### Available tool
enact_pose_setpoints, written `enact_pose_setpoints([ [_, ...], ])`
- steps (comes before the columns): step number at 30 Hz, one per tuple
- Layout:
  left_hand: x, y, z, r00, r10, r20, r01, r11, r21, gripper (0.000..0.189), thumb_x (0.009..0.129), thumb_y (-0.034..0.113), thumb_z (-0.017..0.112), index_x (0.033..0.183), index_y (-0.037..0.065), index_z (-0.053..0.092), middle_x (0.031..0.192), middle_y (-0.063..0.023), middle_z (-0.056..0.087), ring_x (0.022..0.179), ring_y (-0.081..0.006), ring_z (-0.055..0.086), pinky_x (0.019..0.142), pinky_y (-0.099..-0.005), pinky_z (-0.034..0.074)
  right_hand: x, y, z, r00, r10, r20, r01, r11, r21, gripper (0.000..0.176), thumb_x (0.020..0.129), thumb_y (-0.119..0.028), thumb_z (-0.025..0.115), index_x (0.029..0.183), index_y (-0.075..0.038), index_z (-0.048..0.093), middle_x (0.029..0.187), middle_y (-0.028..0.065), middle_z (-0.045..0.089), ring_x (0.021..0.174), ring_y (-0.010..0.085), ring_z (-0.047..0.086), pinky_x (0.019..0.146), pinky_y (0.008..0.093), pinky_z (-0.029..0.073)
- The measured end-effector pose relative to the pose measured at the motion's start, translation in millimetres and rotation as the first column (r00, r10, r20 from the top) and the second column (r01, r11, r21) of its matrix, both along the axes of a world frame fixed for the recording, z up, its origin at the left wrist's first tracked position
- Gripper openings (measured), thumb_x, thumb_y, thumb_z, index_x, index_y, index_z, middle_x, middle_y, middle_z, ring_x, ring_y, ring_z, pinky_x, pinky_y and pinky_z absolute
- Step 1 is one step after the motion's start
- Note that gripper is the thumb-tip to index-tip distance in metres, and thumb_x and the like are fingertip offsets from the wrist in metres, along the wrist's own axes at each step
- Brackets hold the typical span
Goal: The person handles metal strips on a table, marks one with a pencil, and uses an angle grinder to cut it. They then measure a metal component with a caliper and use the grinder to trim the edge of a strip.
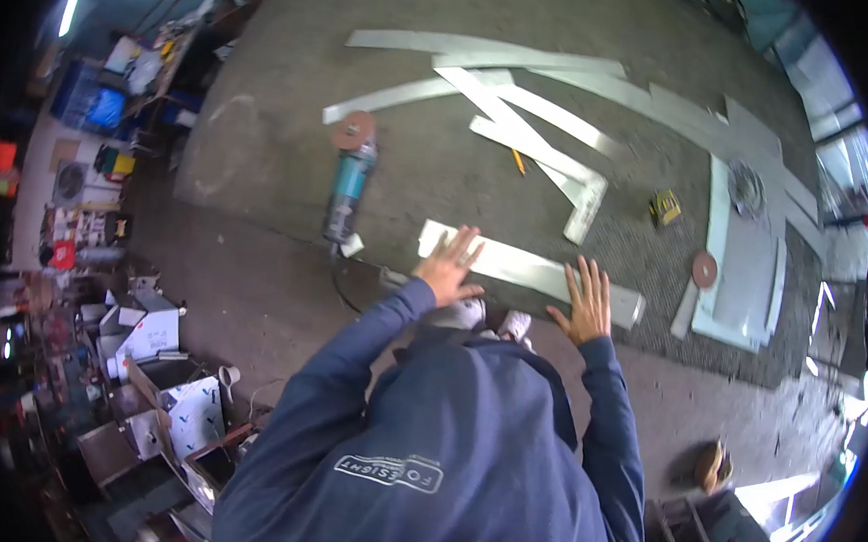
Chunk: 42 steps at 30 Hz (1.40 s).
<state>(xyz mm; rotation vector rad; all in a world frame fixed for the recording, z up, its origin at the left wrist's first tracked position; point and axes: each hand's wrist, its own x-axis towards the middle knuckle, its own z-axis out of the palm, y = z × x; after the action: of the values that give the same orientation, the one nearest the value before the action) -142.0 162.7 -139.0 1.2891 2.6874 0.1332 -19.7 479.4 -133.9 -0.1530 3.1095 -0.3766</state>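
A long, shiny metal strip (518,264) lies across the near edge of the work surface in front of me. My left hand (446,267) rests flat on its left part, fingers spread. Toward the strip's right end, my right hand (586,304) also lies on it with the fingers stretched out. Left of the strip is a teal angle grinder (350,180) with a reddish-brown disc and a cord. Beyond the strip sits an L-shaped metal piece (587,205), near an orange pencil (518,162). A yellow and black tape measure (665,208) stands farther right.
Several metal strips (394,94) lie across the far side of the dark work surface (274,145). At the right are metal sheets (743,277), a loose disc (704,269) and a wire coil (747,189). Boxes and scrap (187,400) crowd the floor at lower left.
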Motion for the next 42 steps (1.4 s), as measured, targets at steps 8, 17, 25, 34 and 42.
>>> enact_pose_setpoints([
  [8,-28.1,1.2,1.7,0.991,-0.051,-0.121,0.072,0.98,0.183,0.063,0.073,0.04,0.077,0.123,0.005,0.061,0.114,-0.0087,0.057,0.11,-0.0268,0.054,0.098,-0.0409,0.043,-21.6,18.4,11.0,0.991,0.116,-0.062,-0.123,0.985,-0.122,0.07,0.072,-0.035,0.079,0.133,-0.01,0.056,0.121,0.0115,0.054,0.112,0.0318,0.051,0.095,0.0446,0.043],
  [17,-183.3,-5.6,95.9,0.99,0.135,-0.044,-0.1,0.882,0.461,0.046,0.084,0.038,0.071,0.119,0.008,0.065,0.119,-0.0157,0.064,0.111,-0.0337,0.061,0.094,-0.0435,0.05,-28.6,11.5,28.2,0.997,0.075,0.016,-0.071,0.982,-0.176,0.075,0.065,-0.028,0.085,0.131,-0.006,0.056,0.119,0.0139,0.054,0.111,0.0357,0.052,0.097,0.048,0.042],
  [25,-407.5,-76.1,45.7,0.971,0.238,0.017,-0.236,0.968,-0.088,0.072,0.07,0.042,0.082,0.129,0.009,0.056,0.128,-0.0156,0.055,0.123,-0.0356,0.051,0.1,-0.0454,0.047,-47.0,-27.7,55.5,0.98,-0.069,0.185,0.103,0.978,-0.179,0.083,0.06,-0.025,0.086,0.135,-0.008,0.054,0.128,0.0128,0.051,0.121,0.0349,0.049,0.107,0.0472,0.039],
  [34,-436.5,-77.4,27.2,0.979,0.179,0.096,-0.173,0.983,-0.062,0.064,0.063,0.037,0.086,0.114,0.009,0.058,0.118,-0.0176,0.059,0.119,-0.0386,0.054,0.095,-0.0467,0.049,-49.1,-30.1,42.1,0.963,-0.159,0.218,0.191,0.973,-0.131,0.069,0.065,-0.014,0.082,0.129,-0.01,0.059,0.12,0.0106,0.056,0.113,0.0334,0.053,0.099,0.0459,0.044],
  [42,-437.0,-151.0,139.1,0.976,0.201,0.086,-0.207,0.976,0.069,0.063,0.069,0.031,0.081,0.122,0.005,0.061,0.117,-0.0182,0.065,0.108,-0.0365,0.062,0.092,-0.0438,0.05,-54.2,-20.9,55.7,0.977,-0.136,0.161,0.17,0.961,-0.217,0.071,0.069,-0.028,0.082,0.132,-0.009,0.057,0.117,0.0137,0.057,0.108,0.0351,0.054,0.097,0.0453,0.044],
])
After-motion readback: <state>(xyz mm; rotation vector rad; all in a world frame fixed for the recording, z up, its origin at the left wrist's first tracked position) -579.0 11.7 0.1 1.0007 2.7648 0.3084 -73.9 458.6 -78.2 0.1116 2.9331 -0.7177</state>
